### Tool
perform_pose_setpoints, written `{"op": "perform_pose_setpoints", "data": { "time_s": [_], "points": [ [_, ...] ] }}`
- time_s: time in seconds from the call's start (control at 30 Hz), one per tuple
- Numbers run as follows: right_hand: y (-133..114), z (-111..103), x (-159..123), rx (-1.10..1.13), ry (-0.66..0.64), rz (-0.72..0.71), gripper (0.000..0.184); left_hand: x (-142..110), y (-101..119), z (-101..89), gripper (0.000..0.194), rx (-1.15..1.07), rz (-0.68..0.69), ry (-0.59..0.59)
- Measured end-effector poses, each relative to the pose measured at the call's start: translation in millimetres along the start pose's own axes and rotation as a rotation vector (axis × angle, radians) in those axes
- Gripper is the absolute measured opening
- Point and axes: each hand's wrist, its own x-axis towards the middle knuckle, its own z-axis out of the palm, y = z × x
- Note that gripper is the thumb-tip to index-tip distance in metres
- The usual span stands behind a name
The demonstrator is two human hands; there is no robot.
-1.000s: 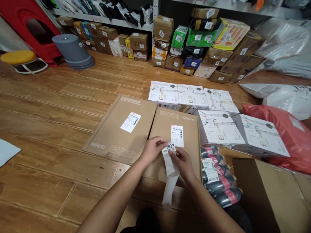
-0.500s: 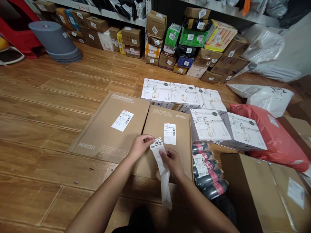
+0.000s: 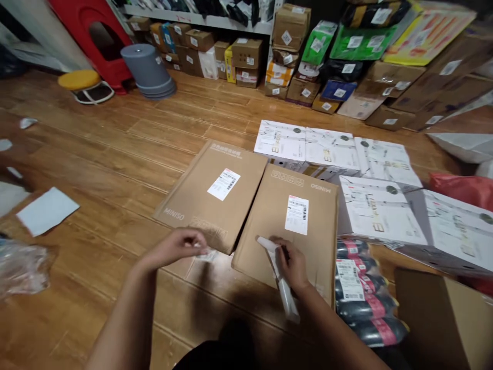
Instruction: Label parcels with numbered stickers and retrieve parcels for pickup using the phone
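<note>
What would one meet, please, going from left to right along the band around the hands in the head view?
Paper sheet → left hand → label → right hand with strip → black-and-pink pack → brown carton.

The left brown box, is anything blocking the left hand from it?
Nothing visible. The left hand, pinching a blurred label, is by the near edge of the left brown box; the right hand is off to one side.
</note>
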Motion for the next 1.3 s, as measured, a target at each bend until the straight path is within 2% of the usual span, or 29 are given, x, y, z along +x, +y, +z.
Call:
{"op": "perform_pose_setpoints", "data": {
  "time_s": [0.07, 0.1, 0.13, 0.23, 0.33, 0.47, 0.57, 0.6, 0.63, 0.73, 0.8, 0.87, 0.97, 1.03, 1.07, 1.1, 1.13, 1.17, 1.2, 1.23, 1.27, 1.3],
  "points": [
    [1.4, -0.1, -1.3, -0.026, -0.021, -0.006, 0.024, -32.5, -37.0, -4.3, 0.018, 0.021, -0.128, -0.008],
    [1.2, -0.2, -1.4, -0.039, -0.025, -0.007, 0.023, -40.5, -57.9, 2.6, 0.018, 0.05, -0.162, 0.055],
    [0.5, -0.1, -1.4, -0.05, -0.027, -0.007, 0.023, -42.6, -78.9, 14.2, 0.019, 0.085, -0.169, 0.168],
    [-2.2, 1.0, -1.3, -0.07, -0.018, -0.017, 0.023, -23.3, -130.1, 58.8, 0.017, 0.159, 0.007, 0.627],
    [-4.8, 1.8, -2.1, -0.072, -0.015, -0.033, 0.023, 2.9, -152.8, 87.8, 0.018, 0.187, 0.033, 0.816],
    [-6.3, 1.3, -4.0, -0.072, -0.016, -0.031, 0.023, 12.8, -156.9, 98.0, 0.023, 0.169, 0.004, 0.956],
    [-5.1, 1.0, -4.7, -0.071, -0.024, -0.03, 0.022, 10.5, -155.7, 105.5, 0.039, 0.123, -0.122, 1.156],
    [-4.3, 0.9, -4.6, -0.071, -0.028, -0.03, 0.022, 10.4, -154.9, 108.4, 0.037, 0.112, -0.156, 1.172],
    [-3.3, 1.0, -4.4, -0.072, -0.028, -0.03, 0.021, 11.0, -154.0, 110.9, 0.034, 0.106, -0.168, 1.135],
    [-0.2, 0.9, -3.9, -0.063, -0.021, -0.038, 0.021, 17.7, -152.3, 111.3, 0.028, 0.103, -0.123, 0.884],
    [1.2, 0.4, -3.9, -0.049, -0.022, -0.05, 0.02, 23.9, -152.8, 105.0, 0.02, 0.095, -0.135, 0.848],
    [1.2, -0.6, -3.8, -0.04, -0.031, -0.06, 0.021, 28.2, -151.1, 97.8, 0.017, 0.075, -0.22, 0.963],
    [-1.0, -4.1, -2.1, -0.028, -0.052, -0.07, 0.019, 29.0, -131.8, 98.8, 0.033, 0.04, -0.355, 1.218],
    [-2.5, -8.1, 0.0, -0.017, -0.079, -0.076, 0.019, 28.0, -103.2, 111.2, 0.04, 0.066, -0.287, 1.342],
    [-2.8, -10.4, 1.1, -0.014, -0.094, -0.08, 0.019, 28.6, -85.2, 119.9, 0.039, 0.129, -0.126, 1.369],
    [-2.5, -12.8, 2.2, -0.014, -0.11, -0.085, 0.019, 30.4, -65.8, 129.1, 0.036, 0.251, 0.086, 1.365],
    [-1.6, -15.0, 3.3, -0.017, -0.125, -0.088, 0.02, 33.9, -46.2, 138.2, 0.035, 0.39, 0.326, 1.268],
    [0.1, -16.9, 4.4, -0.02, -0.138, -0.085, 0.02, 38.9, -27.1, 146.4, 0.034, 0.524, 0.561, 1.098],
    [2.2, -18.6, 5.8, -0.018, -0.152, -0.075, 0.02, 45.2, -9.2, 153.3, 0.032, 0.647, 0.749, 0.877],
    [4.6, -20.1, 7.6, -0.005, -0.161, -0.054, 0.021, 52.2, 7.6, 158.9, 0.03, 0.734, 0.875, 0.636],
    [6.6, -21.5, 9.8, 0.038, -0.168, -0.016, 0.023, 58.9, 23.3, 163.1, 0.027, 0.784, 0.937, 0.421],
    [7.7, -23.3, 12.8, 0.107, -0.171, 0.038, 0.024, 64.4, 38.4, 166.2, 0.025, 0.808, 0.939, 0.265]
  ]
}}
